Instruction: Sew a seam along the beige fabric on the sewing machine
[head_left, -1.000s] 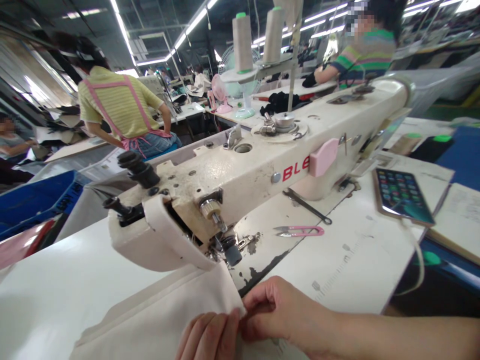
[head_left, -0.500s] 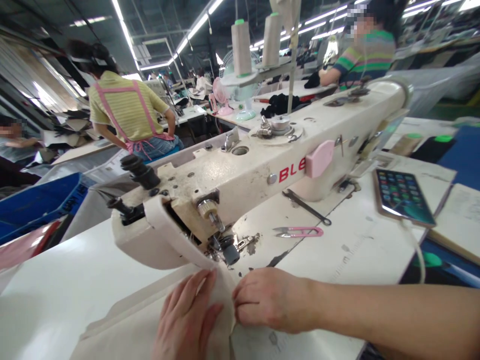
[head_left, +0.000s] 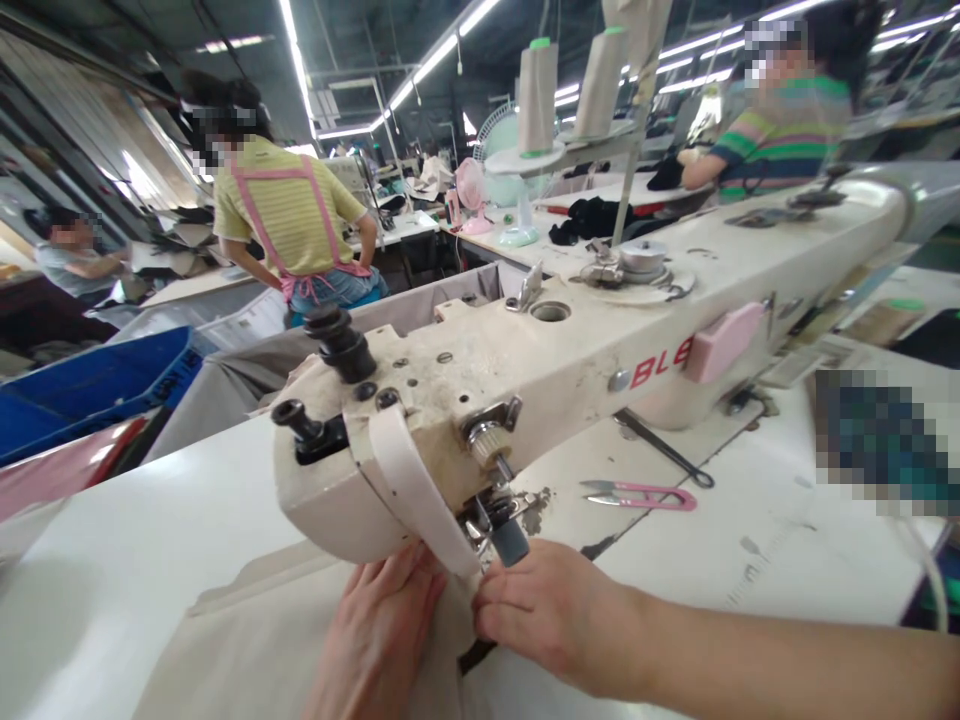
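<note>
A beige piece of fabric (head_left: 255,640) lies on the white table, its right edge running up beneath the head of the sewing machine (head_left: 480,350). My left hand (head_left: 386,625) rests flat on this fabric, fingers stretched forward, with the tips partly hidden behind the machine's white guard. To the right of the needle area, my right hand (head_left: 551,615) has its fingers curled and pinched at the fabric's edge. A dark strip shows under that edge, just below these fingers. The needle and presser foot are mostly hidden by the machine head.
Pink-handled thread snips (head_left: 645,496) and a dark wrench (head_left: 667,450) lie on the machine bed to the right. Thread cones (head_left: 538,100) stand behind the machine. A blue bin (head_left: 97,390) is at left. A person in a yellow shirt (head_left: 292,215) and others sit farther back.
Both hands have moved forward with the fabric, closer under the machine head. The left fingertips now slip behind the guard. The view has turned left, so the machine appears farther right.
</note>
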